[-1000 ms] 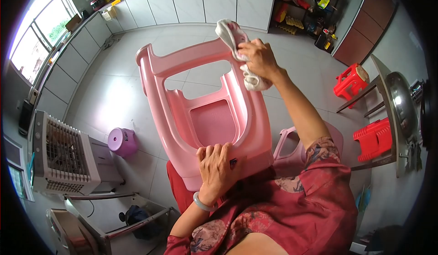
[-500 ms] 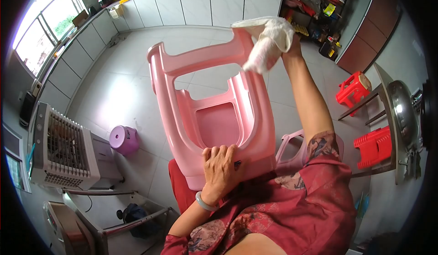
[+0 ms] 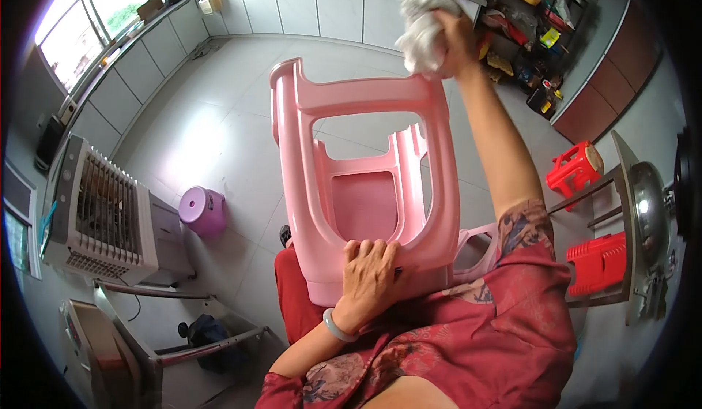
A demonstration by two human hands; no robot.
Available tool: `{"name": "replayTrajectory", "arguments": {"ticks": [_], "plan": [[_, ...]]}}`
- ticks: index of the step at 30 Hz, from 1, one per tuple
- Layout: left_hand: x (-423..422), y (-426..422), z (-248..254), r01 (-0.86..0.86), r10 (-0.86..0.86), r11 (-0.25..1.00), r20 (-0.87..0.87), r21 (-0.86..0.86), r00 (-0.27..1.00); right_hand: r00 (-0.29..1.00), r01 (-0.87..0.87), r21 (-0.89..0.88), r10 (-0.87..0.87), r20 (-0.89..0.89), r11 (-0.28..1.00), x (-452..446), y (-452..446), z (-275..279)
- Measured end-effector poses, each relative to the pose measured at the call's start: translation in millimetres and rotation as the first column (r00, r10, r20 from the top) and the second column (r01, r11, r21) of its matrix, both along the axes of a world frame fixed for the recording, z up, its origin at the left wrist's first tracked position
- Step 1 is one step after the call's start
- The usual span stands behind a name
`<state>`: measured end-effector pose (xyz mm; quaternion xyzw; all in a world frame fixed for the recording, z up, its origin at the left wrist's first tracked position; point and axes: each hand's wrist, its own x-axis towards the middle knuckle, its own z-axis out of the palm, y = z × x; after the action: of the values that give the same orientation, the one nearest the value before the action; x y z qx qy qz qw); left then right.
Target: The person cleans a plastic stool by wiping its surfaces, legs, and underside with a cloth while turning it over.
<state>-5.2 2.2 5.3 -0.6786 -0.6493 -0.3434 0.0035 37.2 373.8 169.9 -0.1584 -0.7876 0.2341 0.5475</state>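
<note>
A large pink plastic stool (image 3: 296, 189) lies tilted across my lap, its legs pointing away from me and its open side facing up. My left hand (image 3: 365, 281), with a pale bangle at the wrist, grips the stool's near edge, fingers curled over the rim of the side opening. A bunched white cloth (image 3: 424, 32) is held in my right hand (image 3: 457, 43) at the far right end of the stool, by the tip of a leg. The cloth's lower end is at or just above that leg tip; contact is unclear.
Another pink stool (image 3: 477, 252) stands behind at the right. A small purple stool (image 3: 202, 210) and an air cooler (image 3: 106, 219) are on the left, with a metal frame (image 3: 183, 354) below. Red stools (image 3: 575, 169) and a table (image 3: 621, 211) holding a metal pan stand right.
My right hand has moved the cloth up and away, over the far leg tip. The stool has turned slightly more upright in view, and my left hand has stayed on its near edge.
</note>
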Motion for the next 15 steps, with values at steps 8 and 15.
{"name": "replayTrajectory", "arguments": {"ticks": [8,15], "plan": [[3,1,0,-0.004,0.004,1.000,0.011,0.003,1.000,0.847,-0.249,0.694,-0.196,0.495,0.675,-104,-122,-113],[2,2,-1,0.015,-0.016,1.000,0.019,0.028,1.000,0.735,-0.243,0.674,-0.321,0.597,0.697,-104,-138,-110]]}}
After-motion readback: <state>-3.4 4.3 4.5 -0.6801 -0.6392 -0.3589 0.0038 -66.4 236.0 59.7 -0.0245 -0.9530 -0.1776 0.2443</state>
